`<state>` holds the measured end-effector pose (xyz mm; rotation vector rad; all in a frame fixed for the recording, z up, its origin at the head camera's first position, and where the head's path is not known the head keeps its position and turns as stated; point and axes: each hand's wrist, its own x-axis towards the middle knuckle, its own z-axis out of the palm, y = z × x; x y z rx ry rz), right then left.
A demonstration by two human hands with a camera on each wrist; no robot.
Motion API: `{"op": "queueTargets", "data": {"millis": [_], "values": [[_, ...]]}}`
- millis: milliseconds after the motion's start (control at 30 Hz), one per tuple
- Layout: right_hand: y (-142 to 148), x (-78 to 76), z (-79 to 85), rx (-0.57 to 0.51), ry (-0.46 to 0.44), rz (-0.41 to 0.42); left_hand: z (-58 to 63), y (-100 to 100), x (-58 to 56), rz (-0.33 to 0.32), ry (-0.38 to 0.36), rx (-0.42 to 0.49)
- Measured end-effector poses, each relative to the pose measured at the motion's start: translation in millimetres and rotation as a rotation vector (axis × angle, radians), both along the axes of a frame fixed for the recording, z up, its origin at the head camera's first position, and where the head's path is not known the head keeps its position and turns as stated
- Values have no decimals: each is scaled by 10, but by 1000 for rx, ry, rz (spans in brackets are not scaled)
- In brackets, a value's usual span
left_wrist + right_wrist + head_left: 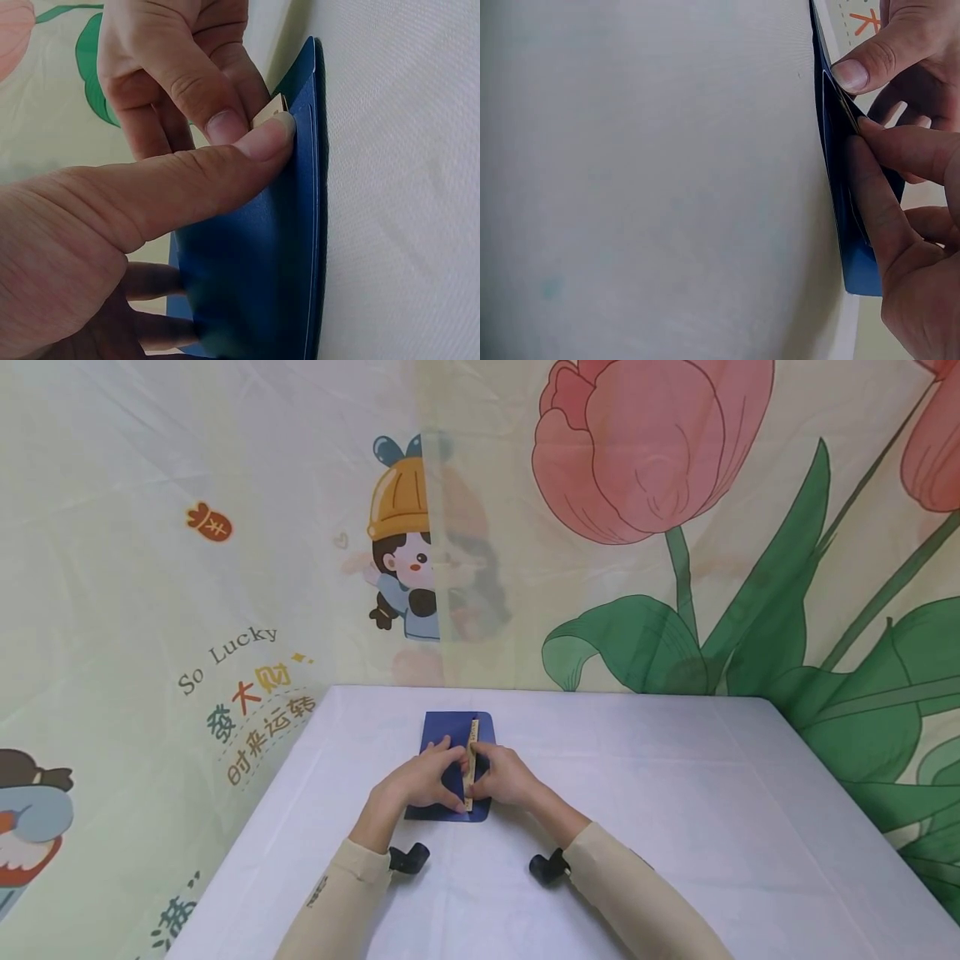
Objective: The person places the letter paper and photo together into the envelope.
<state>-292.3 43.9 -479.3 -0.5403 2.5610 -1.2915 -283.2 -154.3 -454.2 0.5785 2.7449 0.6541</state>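
A dark blue envelope (448,727) with a rounded flap on its right side lies on the table. Along its opening runs a narrow cream printed piece (473,733), like paper or card; its lower part is hidden inside. My left hand (422,777) holds the envelope, with thumb and forefinger curved at the opening. In the left wrist view its thumb presses by a corner of the cream piece (268,111). From the other side my right hand (512,775) pinches the cream piece at the opening. The right wrist view shows these fingertips between the envelope's layers (861,274).
A white cloth covers the table (660,793), stretching right and toward the front. Behind it hangs a printed curtain (480,485) with tulips and cartoon figures. Small black devices (409,858) are worn at both wrists.
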Motion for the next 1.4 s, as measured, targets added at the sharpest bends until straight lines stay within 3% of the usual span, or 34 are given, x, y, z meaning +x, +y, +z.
{"op": "queueTargets", "data": {"millis": [700, 1033, 1400], "values": [[-14, -33, -24, -55, -21, 39, -33, -26, -42, -26, 18, 10], [-31, -25, -34, -102, -92, 50, -36, -20, -22, -13, 6, 8], [-12, -9, -51, -121, -74, 49, -37, -29, -30, -11, 2, 10]]}}
